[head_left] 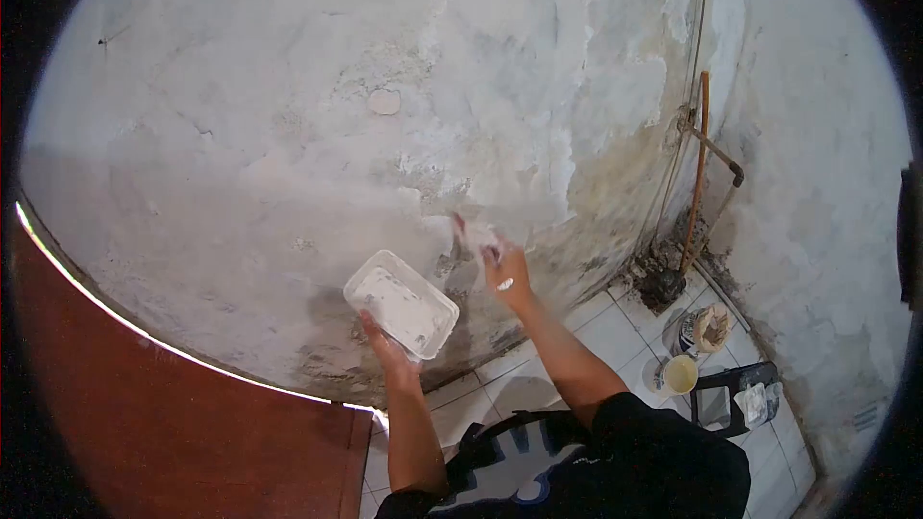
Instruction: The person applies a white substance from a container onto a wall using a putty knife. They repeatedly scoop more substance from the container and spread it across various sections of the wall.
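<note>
My left hand (387,344) grips a white rectangular plastic tub (447,325) from below, its open side facing me. Pale, wet-looking paste (402,303) coats the inside of the tub. Just right of it, my right hand (506,274) is closed, close to the stained plaster wall (317,34). A pale, motion-blurred tool sticks out from its fingers toward a damaged patch of wall, and I cannot tell its kind. A white blob of paste sits on the back of this hand.
An orange pipe (705,144) stands in the right corner above dark rubble (663,284). On white floor tiles (615,333) are a cream bucket (681,375), an open container (711,329) and a black stool (716,404). A reddish-brown door (173,423) fills the lower left.
</note>
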A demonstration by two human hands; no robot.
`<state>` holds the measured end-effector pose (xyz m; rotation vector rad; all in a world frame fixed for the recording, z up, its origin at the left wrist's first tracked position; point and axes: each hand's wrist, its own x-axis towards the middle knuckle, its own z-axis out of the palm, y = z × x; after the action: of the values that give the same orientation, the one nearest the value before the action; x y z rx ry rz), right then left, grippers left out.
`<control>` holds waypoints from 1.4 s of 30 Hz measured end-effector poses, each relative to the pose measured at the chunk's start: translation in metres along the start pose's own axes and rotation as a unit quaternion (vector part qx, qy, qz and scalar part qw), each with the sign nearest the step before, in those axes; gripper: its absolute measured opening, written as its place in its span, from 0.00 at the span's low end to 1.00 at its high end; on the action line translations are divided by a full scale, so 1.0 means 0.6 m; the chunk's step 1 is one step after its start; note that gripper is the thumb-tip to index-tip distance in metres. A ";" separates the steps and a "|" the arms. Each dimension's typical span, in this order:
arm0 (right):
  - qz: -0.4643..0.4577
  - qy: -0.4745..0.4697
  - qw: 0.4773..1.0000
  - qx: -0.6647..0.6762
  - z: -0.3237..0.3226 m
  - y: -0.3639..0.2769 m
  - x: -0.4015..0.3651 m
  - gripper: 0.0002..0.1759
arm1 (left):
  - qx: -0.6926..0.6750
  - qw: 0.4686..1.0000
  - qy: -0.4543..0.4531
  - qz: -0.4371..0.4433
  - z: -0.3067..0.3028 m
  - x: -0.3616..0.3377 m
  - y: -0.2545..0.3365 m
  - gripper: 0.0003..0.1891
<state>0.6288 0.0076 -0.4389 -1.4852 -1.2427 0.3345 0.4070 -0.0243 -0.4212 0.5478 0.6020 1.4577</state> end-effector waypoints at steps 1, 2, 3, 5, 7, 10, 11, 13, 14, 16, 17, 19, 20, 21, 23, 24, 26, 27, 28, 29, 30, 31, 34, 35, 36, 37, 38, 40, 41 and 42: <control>0.001 0.000 1.000 -0.001 -0.002 0.015 -0.008 0.21 | -0.009 1.000 -0.012 0.011 -0.001 0.003 0.000 0.41; -0.027 -0.004 1.000 -0.008 -0.003 0.030 -0.016 0.20 | -0.010 1.000 -0.012 0.010 -0.002 0.003 -0.001 0.41; -0.056 -0.009 0.998 -0.014 -0.012 0.029 -0.017 0.20 | -0.009 1.000 -0.013 0.015 0.000 0.001 0.000 0.41; -0.048 0.055 0.997 0.016 -0.036 0.032 -0.013 0.18 | -0.009 1.000 -0.012 0.023 0.005 -0.002 0.003 0.40; -0.038 0.113 0.992 0.048 -0.052 -0.002 -0.005 0.17 | -0.023 1.000 0.018 0.002 0.011 -0.014 0.011 0.39; -0.031 0.197 0.980 -0.015 -0.028 -0.024 0.010 0.16 | 0.018 0.997 0.057 0.041 -0.008 -0.019 0.017 0.38; -0.090 0.144 0.983 -0.076 0.000 -0.007 0.013 0.19 | 0.020 0.997 0.060 0.043 -0.024 -0.019 0.021 0.38; -0.150 0.087 0.976 -0.135 0.059 0.011 0.021 0.23 | 0.013 0.997 0.034 0.070 -0.061 -0.017 0.033 0.37; -0.187 0.053 0.967 -0.167 0.090 0.016 0.024 0.27 | 0.010 0.997 0.038 0.071 -0.071 -0.016 0.038 0.37; -0.242 0.058 0.957 -0.153 0.105 0.007 0.008 0.21 | -0.024 0.994 0.074 0.076 -0.082 -0.020 0.054 0.38; -0.246 0.059 0.955 -0.154 0.112 0.021 -0.001 0.21 | -0.028 0.994 0.072 0.078 -0.072 -0.018 0.066 0.38; -0.250 0.017 0.942 -0.222 0.102 0.051 -0.028 0.23 | -0.037 0.994 0.066 0.076 -0.058 -0.033 0.080 0.38; -0.254 0.011 0.940 -0.226 0.092 0.060 -0.034 0.23 | -0.045 0.994 0.071 0.077 -0.062 -0.035 0.078 0.38; -0.301 0.025 0.922 -0.243 0.082 0.059 -0.032 0.23 | -0.037 0.995 0.064 0.067 -0.070 -0.030 0.076 0.38; -0.350 0.042 0.899 -0.258 0.060 0.056 -0.032 0.23 | -0.031 0.996 0.055 0.060 -0.081 -0.018 0.068 0.39; -0.274 0.014 0.934 -0.230 0.045 0.058 -0.044 0.22 | -0.039 0.997 0.039 0.051 -0.079 -0.017 0.067 0.40; -0.197 -0.018 0.959 -0.204 0.024 0.064 -0.045 0.21 | -0.052 0.998 0.026 0.040 -0.080 -0.020 0.063 0.40; -0.085 0.051 0.984 -0.146 0.009 0.049 -0.032 0.19 | -0.050 0.997 0.035 0.040 -0.063 -0.029 0.069 0.41; 0.027 0.120 0.989 -0.086 -0.004 0.028 -0.014 0.18 | -0.048 0.997 0.044 0.042 -0.050 -0.035 0.074 0.41; 0.017 0.163 0.986 0.027 -0.017 -0.002 0.005 0.17 | -0.051 0.997 0.047 0.043 -0.042 -0.039 0.079 0.41; 0.008 0.204 0.969 0.140 -0.026 -0.030 0.025 0.16 | -0.042 0.997 0.042 0.047 -0.036 -0.042 0.085 0.40; 0.010 0.202 0.969 0.141 -0.025 -0.048 0.046 0.16 | -0.033 0.997 0.037 0.051 -0.035 -0.046 0.091 0.40; 0.018 0.218 0.946 0.240 0.004 -0.089 0.080 0.18 | -0.033 0.997 0.053 0.042 -0.054 -0.052 0.101 0.39; 0.017 0.231 0.960 0.158 0.021 -0.102 0.081 0.19 | -0.029 0.997 0.054 0.043 -0.060 -0.057 0.105 0.39; 0.015 0.243 0.967 0.075 0.032 -0.112 0.081 0.19 | -0.027 0.997 0.056 0.047 -0.057 -0.064 0.112 0.39; 0.017 0.243 0.967 0.079 0.045 -0.099 0.074 0.19 | -0.026 0.997 0.058 0.051 -0.056 -0.068 0.120 0.38; -0.056 0.199 0.978 -0.033 0.061 -0.078 0.056 0.20 | -0.022 0.997 0.058 0.053 -0.059 -0.071 0.129 0.38; -0.134 0.089 0.970 -0.180 0.078 -0.051 0.012 0.21 | -0.019 0.996 0.074 0.052 -0.065 -0.075 0.143 0.38; -0.137 0.026 0.966 -0.216 0.081 -0.043 -0.010 0.21 | -0.023 0.996 0.074 0.055 -0.066 -0.072 0.151 0.38; -0.142 0.024 0.965 -0.219 0.090 -0.015 -0.025 0.21 | -0.017 0.993 0.096 0.066 -0.067 -0.065 0.158 0.39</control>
<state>0.5770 0.0236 -0.4557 -1.6400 -1.5326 -0.1816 0.3092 -0.0600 -0.3857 0.4304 0.7010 1.6542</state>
